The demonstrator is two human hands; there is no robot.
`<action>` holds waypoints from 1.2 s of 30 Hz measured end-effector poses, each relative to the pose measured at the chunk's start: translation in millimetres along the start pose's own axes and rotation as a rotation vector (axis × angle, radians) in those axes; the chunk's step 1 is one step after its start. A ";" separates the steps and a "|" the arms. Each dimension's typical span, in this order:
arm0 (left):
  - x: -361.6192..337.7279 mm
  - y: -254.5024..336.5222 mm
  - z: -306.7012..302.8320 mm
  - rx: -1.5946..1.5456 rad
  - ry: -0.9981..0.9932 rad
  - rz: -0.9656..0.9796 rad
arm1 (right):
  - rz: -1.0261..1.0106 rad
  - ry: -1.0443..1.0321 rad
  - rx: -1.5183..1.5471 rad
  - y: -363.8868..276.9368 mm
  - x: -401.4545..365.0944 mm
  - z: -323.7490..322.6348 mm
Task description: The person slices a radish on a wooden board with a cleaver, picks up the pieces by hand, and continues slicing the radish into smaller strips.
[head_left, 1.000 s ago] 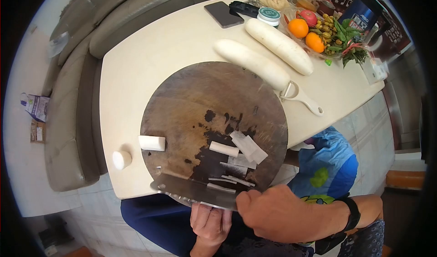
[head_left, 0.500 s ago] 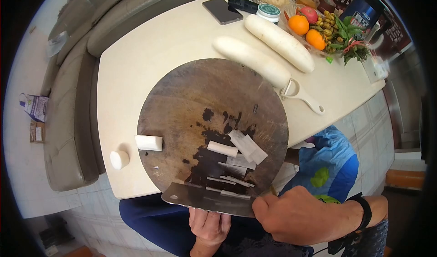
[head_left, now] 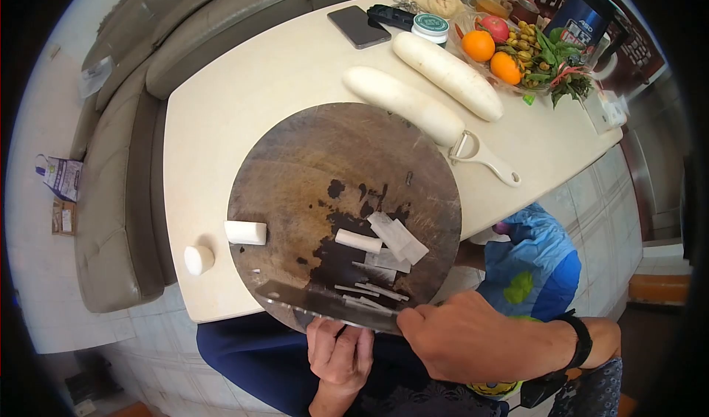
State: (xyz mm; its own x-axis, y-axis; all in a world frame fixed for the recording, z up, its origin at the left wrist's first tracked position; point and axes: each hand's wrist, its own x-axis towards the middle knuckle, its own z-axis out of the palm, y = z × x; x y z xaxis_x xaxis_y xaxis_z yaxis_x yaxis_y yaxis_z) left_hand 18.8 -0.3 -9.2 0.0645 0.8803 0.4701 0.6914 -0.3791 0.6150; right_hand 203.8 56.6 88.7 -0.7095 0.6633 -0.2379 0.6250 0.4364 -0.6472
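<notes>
My right hand (head_left: 473, 339) is wrapped around the handle end of a cleaver. The cleaver's broad blade (head_left: 314, 304) stretches leftward over the near edge of the round wooden chopping board (head_left: 288, 166). Close against the blade's near side is my left hand (head_left: 341, 354), its fingers bent and pressed together; what lies under the fingertips is hidden. Thin white radish strips (head_left: 369, 302) lie just beyond the blade. Farther in are flat radish slices (head_left: 399, 238) and a narrow white block (head_left: 359, 240). A thicker radish chunk (head_left: 246, 232) sits at the board's left rim.
Two whole white radishes (head_left: 406, 103) and a peeler (head_left: 484, 159) lie beyond the board. A radish end piece (head_left: 198, 260) stands on the table (head_left: 199, 136) at left. Farther back are a phone (head_left: 360, 27), a lidded jar (head_left: 430, 27), a fruit bowl (head_left: 509, 55) and a blue flask (head_left: 581, 22).
The cleaver has shifted up and left in view, and its blade now shows narrower and more steeply slanted. The nearest strips sit closer together. My left hand stays near the board's edge.
</notes>
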 end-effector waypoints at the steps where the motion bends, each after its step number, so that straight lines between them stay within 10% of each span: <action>1: 3.3 2.5 -0.6 0.027 0.010 0.002 | -0.018 -0.010 0.023 -1.2 -1.4 -1.5; 36: 1.5 -1.9 -8.8 0.081 -0.028 0.092 | 0.028 0.152 0.056 -4.3 -11.7 9.8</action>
State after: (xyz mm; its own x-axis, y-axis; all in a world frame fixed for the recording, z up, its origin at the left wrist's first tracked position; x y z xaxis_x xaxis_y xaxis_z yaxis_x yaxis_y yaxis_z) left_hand 11.2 -0.8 -4.1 0.1503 0.8508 0.5036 0.7371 -0.4358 0.5164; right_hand 206.2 41.0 87.1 -0.6317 0.7612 -0.1466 0.6220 0.3849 -0.6819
